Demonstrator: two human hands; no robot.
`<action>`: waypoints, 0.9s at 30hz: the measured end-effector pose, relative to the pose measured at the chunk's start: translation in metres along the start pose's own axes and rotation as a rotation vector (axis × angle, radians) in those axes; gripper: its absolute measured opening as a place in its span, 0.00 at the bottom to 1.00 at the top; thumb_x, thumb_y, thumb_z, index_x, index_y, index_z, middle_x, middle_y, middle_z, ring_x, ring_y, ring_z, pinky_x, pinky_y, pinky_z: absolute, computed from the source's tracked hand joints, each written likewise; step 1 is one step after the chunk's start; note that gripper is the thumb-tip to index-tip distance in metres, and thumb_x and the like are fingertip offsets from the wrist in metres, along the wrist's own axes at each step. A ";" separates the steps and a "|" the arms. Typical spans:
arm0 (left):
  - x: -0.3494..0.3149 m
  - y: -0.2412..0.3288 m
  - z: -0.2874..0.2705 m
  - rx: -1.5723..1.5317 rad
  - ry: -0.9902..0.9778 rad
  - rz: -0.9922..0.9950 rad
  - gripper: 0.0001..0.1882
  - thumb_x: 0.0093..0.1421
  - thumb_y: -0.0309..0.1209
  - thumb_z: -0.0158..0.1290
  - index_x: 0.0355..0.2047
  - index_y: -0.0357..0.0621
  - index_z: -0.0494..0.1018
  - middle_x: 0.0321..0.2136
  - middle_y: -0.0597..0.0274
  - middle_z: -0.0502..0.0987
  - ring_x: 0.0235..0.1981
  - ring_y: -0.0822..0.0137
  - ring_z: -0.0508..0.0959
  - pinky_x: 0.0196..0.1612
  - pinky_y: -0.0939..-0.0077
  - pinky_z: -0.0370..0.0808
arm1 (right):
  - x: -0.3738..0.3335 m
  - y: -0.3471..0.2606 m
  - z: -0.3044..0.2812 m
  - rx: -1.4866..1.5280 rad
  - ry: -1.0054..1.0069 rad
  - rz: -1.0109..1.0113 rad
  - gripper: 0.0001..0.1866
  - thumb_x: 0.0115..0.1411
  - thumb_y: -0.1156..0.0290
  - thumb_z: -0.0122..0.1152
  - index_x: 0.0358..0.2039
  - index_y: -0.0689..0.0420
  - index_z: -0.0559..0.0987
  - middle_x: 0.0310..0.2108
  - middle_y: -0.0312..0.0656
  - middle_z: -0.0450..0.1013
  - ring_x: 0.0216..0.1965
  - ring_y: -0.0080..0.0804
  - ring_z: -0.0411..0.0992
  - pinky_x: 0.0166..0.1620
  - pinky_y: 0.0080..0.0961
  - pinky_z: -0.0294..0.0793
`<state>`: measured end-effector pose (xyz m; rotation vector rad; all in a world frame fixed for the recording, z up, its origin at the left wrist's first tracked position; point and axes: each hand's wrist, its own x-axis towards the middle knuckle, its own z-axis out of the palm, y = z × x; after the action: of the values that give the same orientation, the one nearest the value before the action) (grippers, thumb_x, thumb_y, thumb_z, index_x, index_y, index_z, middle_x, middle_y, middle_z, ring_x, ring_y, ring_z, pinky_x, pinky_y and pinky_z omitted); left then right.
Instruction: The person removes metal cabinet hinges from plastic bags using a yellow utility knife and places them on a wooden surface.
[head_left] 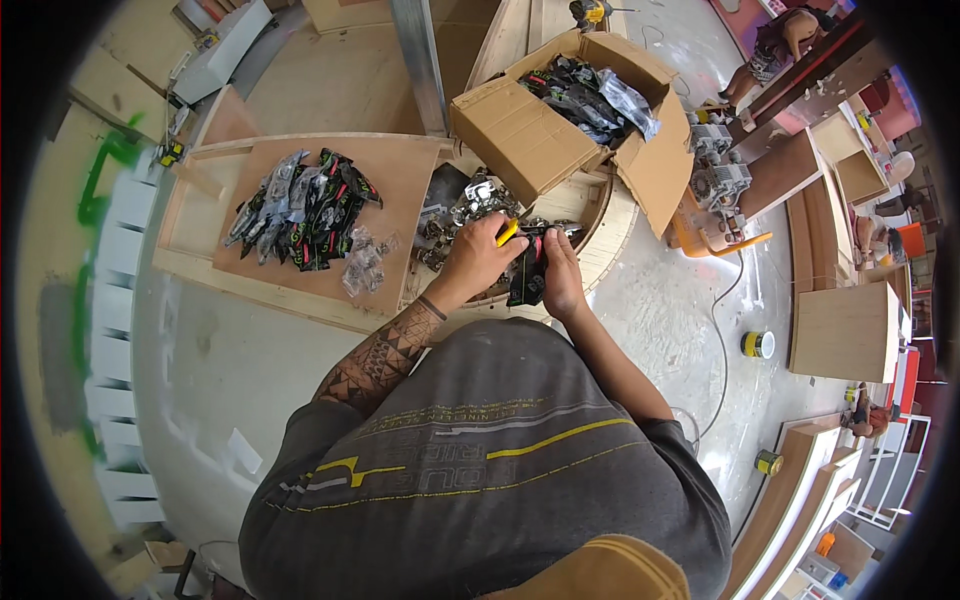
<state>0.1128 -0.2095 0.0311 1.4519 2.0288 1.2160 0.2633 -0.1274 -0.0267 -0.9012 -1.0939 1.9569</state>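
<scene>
My left hand (474, 262) is closed around a yellow utility knife (508, 233), held at the top of a black plastic packet (527, 276). My right hand (563, 272) grips that packet from its right side, thumb near its upper edge. Whether the blade touches the plastic is too small to tell. Beneath and beyond my hands, shiny metal fittings (484, 197) lie heaped in a curved wooden frame (612, 232). To the left, many black packets (318, 215) and crumpled clear plastic bags (368, 263) are piled on a brown wooden panel (250, 165).
An open cardboard box (520, 137) of similar packets stands just beyond my hands. At the right is an air compressor (715, 180) with a cable (718, 320) across the floor. A drill (590, 12) lies at the back. Another person (785, 45) bends over at the far right.
</scene>
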 end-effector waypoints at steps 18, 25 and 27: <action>-0.006 -0.020 0.015 -0.466 0.168 -0.355 0.14 0.69 0.39 0.58 0.37 0.39 0.78 0.24 0.62 0.80 0.22 0.71 0.78 0.26 0.71 0.74 | 0.009 0.029 -0.023 -0.109 -0.235 0.371 0.49 0.75 0.31 0.30 0.71 0.68 0.66 0.66 0.50 0.69 0.65 0.33 0.66 0.69 0.26 0.61; 0.011 -0.052 -0.018 -0.788 0.364 -0.477 0.07 0.69 0.33 0.58 0.38 0.42 0.76 0.29 0.65 0.79 0.23 0.79 0.71 0.25 0.81 0.68 | -0.005 0.007 -0.027 -0.522 -0.150 0.269 0.47 0.74 0.29 0.33 0.46 0.66 0.83 0.39 0.43 0.79 0.41 0.31 0.72 0.52 0.27 0.71; 0.016 -0.055 -0.022 -0.789 0.377 -0.474 0.07 0.69 0.32 0.59 0.38 0.42 0.76 0.29 0.65 0.79 0.23 0.79 0.70 0.25 0.81 0.68 | 0.000 0.017 -0.039 -0.437 -0.020 0.296 0.44 0.73 0.29 0.37 0.41 0.61 0.83 0.32 0.34 0.75 0.33 0.22 0.67 0.39 0.22 0.70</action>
<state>0.0593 -0.2101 0.0019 0.3724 1.6233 1.8441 0.2915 -0.1184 -0.0573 -1.3420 -1.5058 1.9941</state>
